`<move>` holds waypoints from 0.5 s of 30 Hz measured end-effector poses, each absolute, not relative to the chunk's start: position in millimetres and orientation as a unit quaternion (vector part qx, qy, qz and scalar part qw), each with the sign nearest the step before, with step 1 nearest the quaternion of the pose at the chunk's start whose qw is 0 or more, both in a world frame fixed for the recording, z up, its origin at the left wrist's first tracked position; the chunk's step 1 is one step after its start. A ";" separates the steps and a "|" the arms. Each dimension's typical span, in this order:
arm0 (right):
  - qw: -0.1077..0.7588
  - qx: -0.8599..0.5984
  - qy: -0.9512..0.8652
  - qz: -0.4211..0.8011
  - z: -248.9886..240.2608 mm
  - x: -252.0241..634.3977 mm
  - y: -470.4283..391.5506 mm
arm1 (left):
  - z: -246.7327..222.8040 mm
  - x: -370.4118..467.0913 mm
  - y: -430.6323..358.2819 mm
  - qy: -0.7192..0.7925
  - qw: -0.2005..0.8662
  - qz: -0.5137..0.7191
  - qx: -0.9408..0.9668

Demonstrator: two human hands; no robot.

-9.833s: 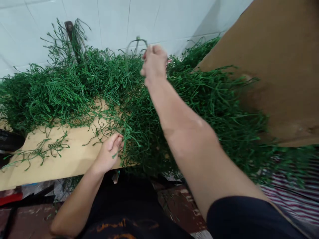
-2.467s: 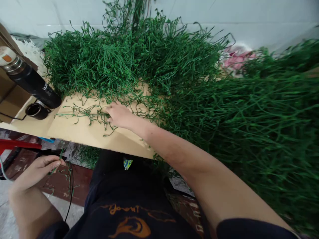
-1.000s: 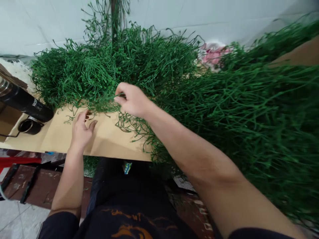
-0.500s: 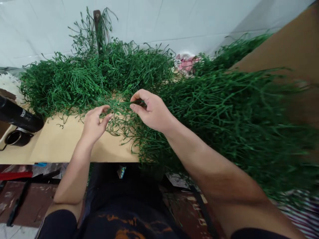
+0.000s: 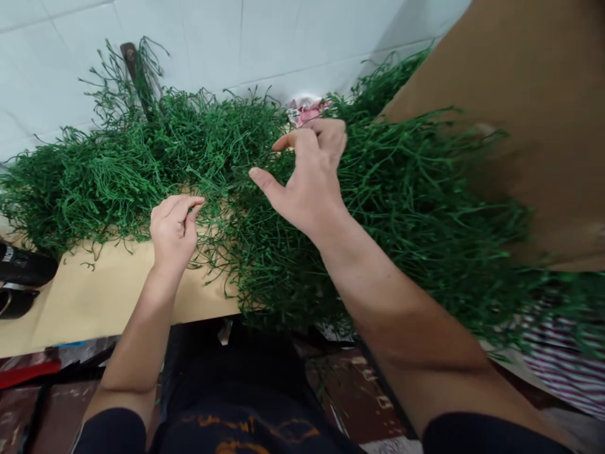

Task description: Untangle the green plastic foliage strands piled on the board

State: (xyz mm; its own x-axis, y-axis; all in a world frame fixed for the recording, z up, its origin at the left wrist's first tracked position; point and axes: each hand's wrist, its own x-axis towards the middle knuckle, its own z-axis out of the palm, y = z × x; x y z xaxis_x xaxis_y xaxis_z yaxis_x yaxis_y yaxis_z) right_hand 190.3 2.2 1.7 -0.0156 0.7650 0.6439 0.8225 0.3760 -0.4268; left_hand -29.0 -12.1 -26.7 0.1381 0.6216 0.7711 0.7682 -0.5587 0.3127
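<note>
My left hand [image 5: 174,230] is closed in a pinch above the cardboard; a bit of a thin green stem seems to show between thumb and forefinger, though most of it is hidden. Higher and to the right, my right hand [image 5: 312,173] has its thumb and forefinger spread, with nothing between them. It is over the near edge of a big heap of green stems [image 5: 401,189] with small knobbed tips, which look artificial. A second heap of the same stems [image 5: 99,170] lies along the wall on the left. Loose stems [image 5: 215,249] are scattered between the two hands.
Brown cardboard [image 5: 104,293] covers the tabletop. A black bottle [image 5: 26,265] and a dark mug [image 5: 16,301] stand at the left edge. A dark upright bar [image 5: 135,79] rises behind the left heap. A pink-and-white bundle [image 5: 307,110] sits by the wall, and a large cardboard sheet [image 5: 529,94] leans at right.
My right hand has let go of the stems, opened, and moved up and right. My left hand has closed from open to a pinch. The view has turned to the right.
</note>
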 end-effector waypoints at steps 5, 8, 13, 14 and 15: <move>0.385 -0.559 -0.732 -0.056 13.7 173.6 -5.0 | -25.0 -17.6 -10.4 -0.448 0.008 -0.508 -0.735; 0.303 -0.520 -0.791 0.108 6.0 159.2 0.4 | -26.5 -8.5 -9.4 -0.439 -0.114 -0.564 -0.690; 0.338 -0.426 -0.790 0.284 -9.6 147.1 18.3 | -32.1 -4.1 -7.8 -0.433 -0.265 -0.593 -0.625; 0.353 -0.423 -0.782 0.292 -9.1 147.2 20.6 | -33.6 -5.4 -7.6 -0.445 -0.285 -0.575 -0.624; 0.361 -0.422 -0.775 0.302 -7.2 148.0 22.1 | -35.0 -7.0 -7.6 -0.459 -0.306 -0.550 -0.627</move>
State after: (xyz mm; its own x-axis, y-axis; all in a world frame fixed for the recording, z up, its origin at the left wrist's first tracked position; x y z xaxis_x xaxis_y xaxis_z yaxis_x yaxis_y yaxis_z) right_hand 148.0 22.1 -7.2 -0.3839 0.8718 0.3044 0.4362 0.4618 -0.7723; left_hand -7.0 -7.6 -35.0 -0.0276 0.9125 0.4081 0.2388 -0.3905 0.8891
